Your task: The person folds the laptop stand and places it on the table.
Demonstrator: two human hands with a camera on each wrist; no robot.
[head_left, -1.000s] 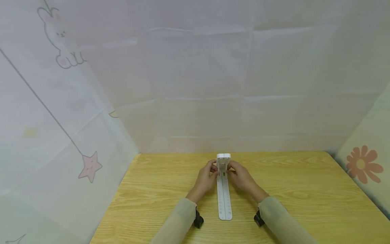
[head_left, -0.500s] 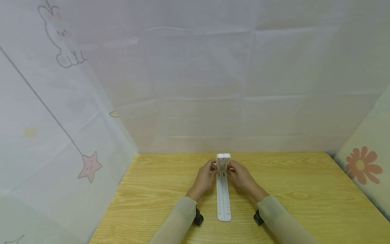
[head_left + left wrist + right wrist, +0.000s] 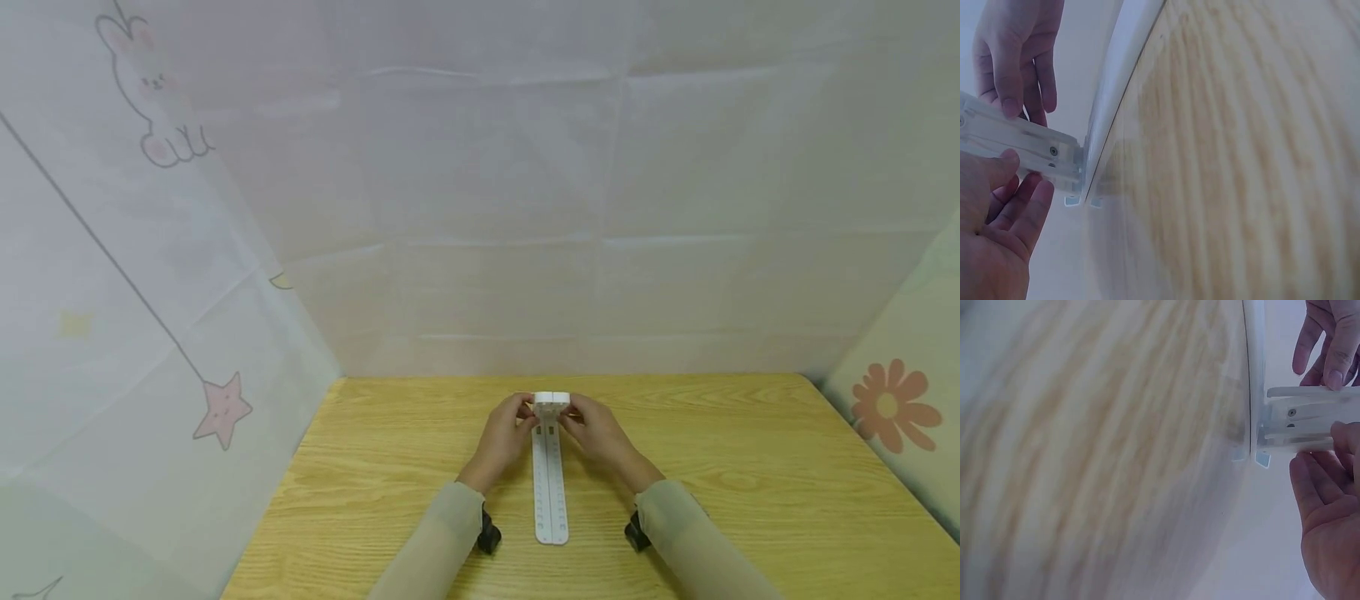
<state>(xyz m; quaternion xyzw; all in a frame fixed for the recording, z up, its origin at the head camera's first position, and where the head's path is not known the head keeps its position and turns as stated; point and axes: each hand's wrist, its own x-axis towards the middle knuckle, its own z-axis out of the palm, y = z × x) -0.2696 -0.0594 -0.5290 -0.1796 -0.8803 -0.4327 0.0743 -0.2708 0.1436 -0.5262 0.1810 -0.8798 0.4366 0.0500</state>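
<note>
A white plastic folding stand [image 3: 551,492] lies along the table with its long, split base pointing toward me. Rows of small notches run down both halves of that base. At its far end an upright arm [image 3: 551,399] rises, and small screws show on it in both wrist views. My left hand [image 3: 504,435] pinches the arm's left side between thumb and fingers, seen close in the left wrist view [image 3: 997,219]. From the other side my right hand [image 3: 597,435] pinches it too, near the joint with the base. Fingertips behind the arm are partly hidden.
A wood-grain table [image 3: 375,500] carries the stand. Pale printed sheets [image 3: 480,208] hang behind it and at both sides. Each wrist bears a black camera [image 3: 489,535] below the sleeve cuff.
The top of the upright arm has dropped lower in the head view, and both small slots at its foot now show. My hands have stayed nearly in place.
</note>
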